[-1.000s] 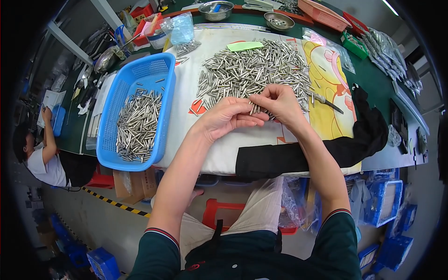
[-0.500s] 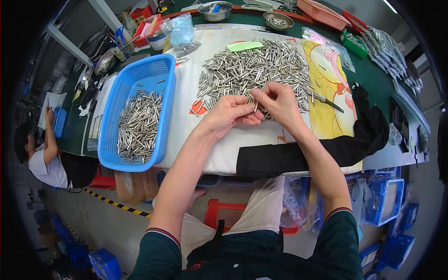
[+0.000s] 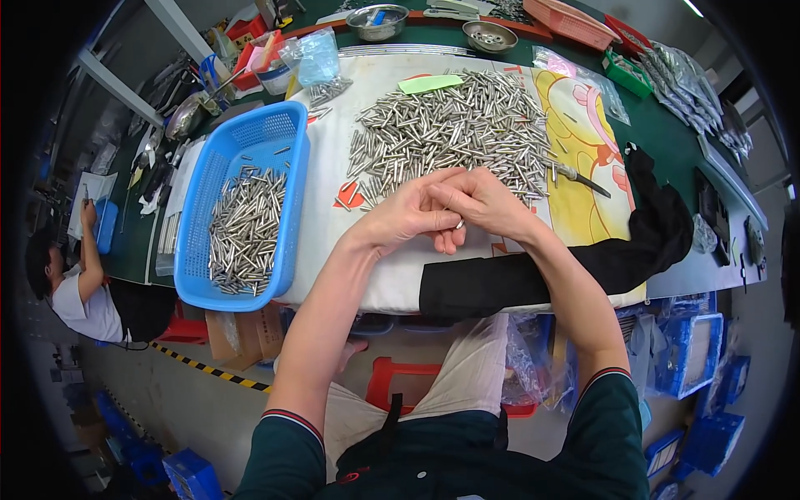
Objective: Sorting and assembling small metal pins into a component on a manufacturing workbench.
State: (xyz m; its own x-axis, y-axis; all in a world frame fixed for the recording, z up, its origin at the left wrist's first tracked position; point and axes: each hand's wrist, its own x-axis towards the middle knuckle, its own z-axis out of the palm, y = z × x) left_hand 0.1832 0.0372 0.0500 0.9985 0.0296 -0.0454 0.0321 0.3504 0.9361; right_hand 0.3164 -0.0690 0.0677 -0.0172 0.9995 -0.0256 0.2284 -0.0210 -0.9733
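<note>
My left hand (image 3: 404, 218) and my right hand (image 3: 490, 207) meet in front of a big heap of metal pins (image 3: 450, 125). The bright end of one metal pin (image 3: 460, 224) peeks out at my left thumb tip, and the rest of it is hidden by fingers. My right hand is closed, its thumb and fingers bent over the left fingers; what it grips, if anything, is hidden. To the left stands a blue plastic basket (image 3: 297, 179) with many more pins (image 3: 246, 229) piled inside.
A pale green slip (image 3: 429, 84) lies on the heap. Right of it rests a dark-bladed tool (image 3: 587, 182). Black cloth (image 3: 492, 283) runs along the table's front edge. Metal bowls (image 3: 377, 22) stand at the back. Another person (image 3: 79, 283) sits far left.
My hands have come closer together and slightly lower, the right fingers now overlapping the left. The pin, earlier showing lengthwise between them, now shows only its end.
</note>
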